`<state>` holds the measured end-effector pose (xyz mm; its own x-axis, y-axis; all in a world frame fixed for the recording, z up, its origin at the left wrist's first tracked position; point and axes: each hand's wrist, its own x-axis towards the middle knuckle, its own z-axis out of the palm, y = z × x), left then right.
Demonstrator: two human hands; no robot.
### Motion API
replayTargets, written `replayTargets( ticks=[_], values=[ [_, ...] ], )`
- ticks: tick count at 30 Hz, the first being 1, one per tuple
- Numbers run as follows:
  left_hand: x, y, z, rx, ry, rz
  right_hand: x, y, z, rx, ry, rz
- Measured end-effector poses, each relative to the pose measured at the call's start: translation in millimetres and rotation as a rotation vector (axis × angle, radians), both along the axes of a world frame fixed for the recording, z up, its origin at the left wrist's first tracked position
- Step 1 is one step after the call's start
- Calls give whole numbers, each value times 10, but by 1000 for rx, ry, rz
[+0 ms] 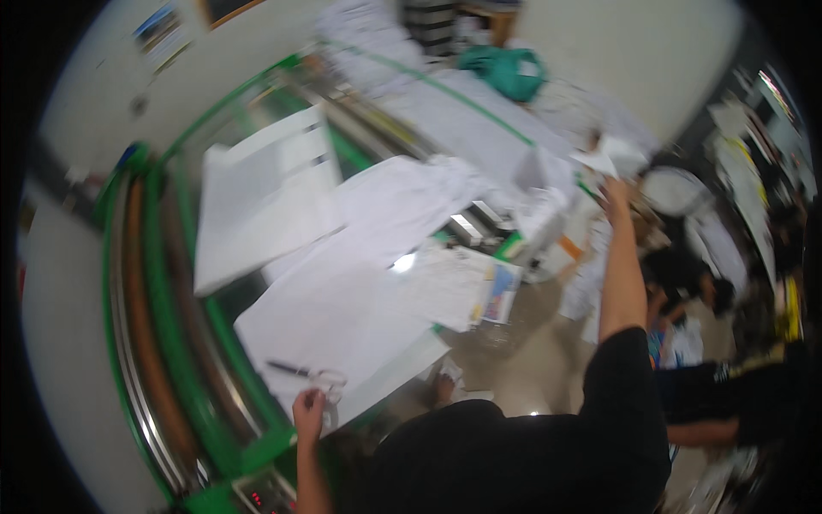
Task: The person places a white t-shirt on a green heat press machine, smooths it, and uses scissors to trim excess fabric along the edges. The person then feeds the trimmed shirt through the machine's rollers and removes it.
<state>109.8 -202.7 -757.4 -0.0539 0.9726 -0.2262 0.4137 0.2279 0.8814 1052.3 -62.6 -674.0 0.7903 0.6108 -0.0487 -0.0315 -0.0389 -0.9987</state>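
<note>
My left hand [309,413] is at the near edge of a white sheet of material [342,283] spread over a green-framed machine. Its fingers are curled in; what they grip, if anything, does not show. Right beside them lies a pair of scissors [328,378] with pale finger loops and a dark blade end pointing left. My right arm stretches far out to the right. Its hand [615,199] is closed, in blur, at the lower edge of a crumpled white sheet [610,159]. A white flat panel or folded sheet [265,206] lies on the machine farther back.
Long rollers [137,317] run along the machine's left side, with a small control panel [264,494] at its near end. Printed papers [501,291] hang at the right edge. A green bundle [505,73] rests on white cloth at the back. Another person [685,265] is low at the right.
</note>
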Motion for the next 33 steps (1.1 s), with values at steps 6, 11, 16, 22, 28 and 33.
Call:
replayTargets(
  ticks=[6, 11, 16, 22, 28, 33],
  values=[
    [-622, -24, -227, 302, 478, 233, -808, -427, -1449, -438, 30, 242],
    [-780, 109, -127, 385, 610, 206, -1251, -602, -1875, -569, 159, 74],
    [-1076, 646, -204, 451, 671, 167, -2812, -775, -1608, -287, -703, -50],
    [-1505, 1781, -419, 393, 662, 115, -5820, -1374, -716, -119, -902, 523],
    [-1625, 2553, -388, 152, 679, 166, -7819, -1098, -543, -44, -867, 1053],
    [-1573, 2749, -190, -2, 630, 56, -8567, -673, -613, -237, -1151, 1057]
  ],
)
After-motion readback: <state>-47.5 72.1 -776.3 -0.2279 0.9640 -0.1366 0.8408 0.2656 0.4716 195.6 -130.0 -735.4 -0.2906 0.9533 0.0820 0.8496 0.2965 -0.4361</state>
